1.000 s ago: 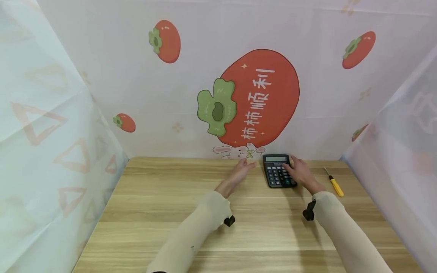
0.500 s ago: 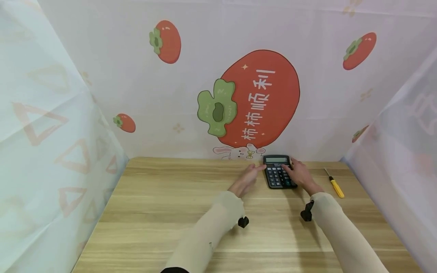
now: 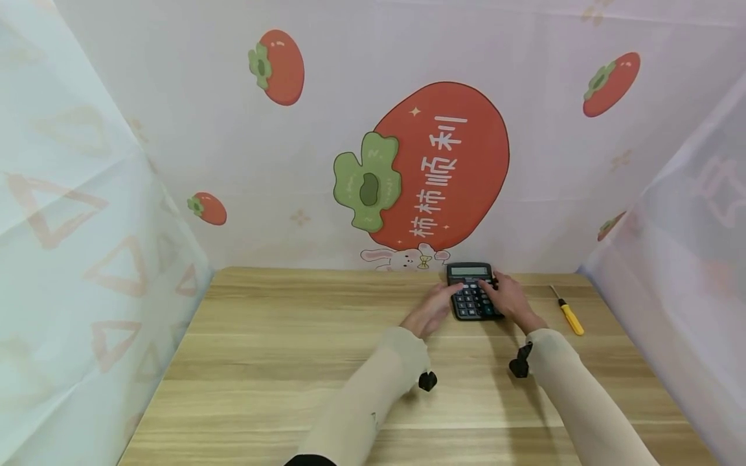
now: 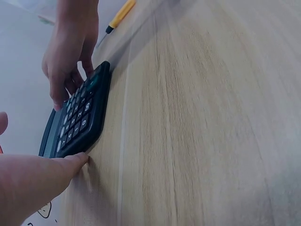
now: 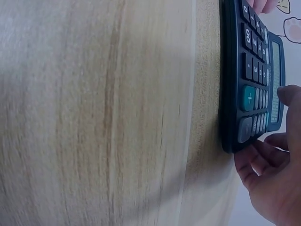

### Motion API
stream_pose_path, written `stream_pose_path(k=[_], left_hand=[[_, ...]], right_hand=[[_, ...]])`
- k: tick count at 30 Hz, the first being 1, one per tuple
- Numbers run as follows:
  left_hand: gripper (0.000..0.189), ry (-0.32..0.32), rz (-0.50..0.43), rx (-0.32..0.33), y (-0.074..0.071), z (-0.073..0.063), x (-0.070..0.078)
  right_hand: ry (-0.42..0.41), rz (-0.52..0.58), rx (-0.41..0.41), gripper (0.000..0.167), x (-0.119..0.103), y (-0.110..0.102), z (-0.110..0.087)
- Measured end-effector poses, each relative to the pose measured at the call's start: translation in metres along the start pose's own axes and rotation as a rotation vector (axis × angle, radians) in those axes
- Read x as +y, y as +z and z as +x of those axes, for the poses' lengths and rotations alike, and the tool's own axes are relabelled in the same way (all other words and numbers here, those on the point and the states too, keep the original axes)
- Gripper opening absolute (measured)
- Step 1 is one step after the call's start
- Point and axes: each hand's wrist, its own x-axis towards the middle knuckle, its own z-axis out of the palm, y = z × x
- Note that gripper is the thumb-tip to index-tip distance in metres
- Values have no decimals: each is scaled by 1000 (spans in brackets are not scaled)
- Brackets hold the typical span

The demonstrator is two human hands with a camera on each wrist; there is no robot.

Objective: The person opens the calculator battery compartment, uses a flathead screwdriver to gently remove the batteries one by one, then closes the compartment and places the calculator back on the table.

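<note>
Calculator and two hands on a wood-grained desk (image 3: 280,362). The black calculator (image 3: 468,304) lies at the far edge of the desk, right of centre, keys upward and display toward the patterned backdrop (image 3: 274,149). The right hand (image 3: 509,299) grasps its right side, the thumb over the face near the display and the other fingers (image 5: 249,160) bent at the edge. The left hand (image 3: 431,309) is at the opposite side, one digit reaching over the upper left of the face and another touching the left edge; whether it grips cannot be told. To the right of the right hand lies a yellow-handled screwdriver (image 3: 571,318), its shaft pointing toward the backdrop.
</note>
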Motion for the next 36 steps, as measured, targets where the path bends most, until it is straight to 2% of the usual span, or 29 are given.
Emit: stream_pose_path(k=[8, 11, 15, 18, 22, 31, 36], left_hand=[[52, 4, -79, -67, 6, 3, -1], [59, -5, -72, -60, 8, 3, -2], [78, -26, -44, 10, 13, 3, -3], [81, -20, -40, 43, 17, 4, -4], [76, -2, -60, 52, 19, 5, -6], [76, -38, -34, 93, 22, 3, -5], [71, -21, -47, 81, 22, 2, -5]], right_hand=[[-1, 12, 25, 65, -2, 0, 0], [33, 26, 19, 62, -2, 0, 0], [83, 52, -1, 62, -5, -2, 0], [106, 68, -14, 62, -8, -4, -1], [123, 83, -16, 59, -9, -4, -1], [133, 98, -7, 52, -8, 0, 2], [159, 115, -26, 51, -9, -2, 1]])
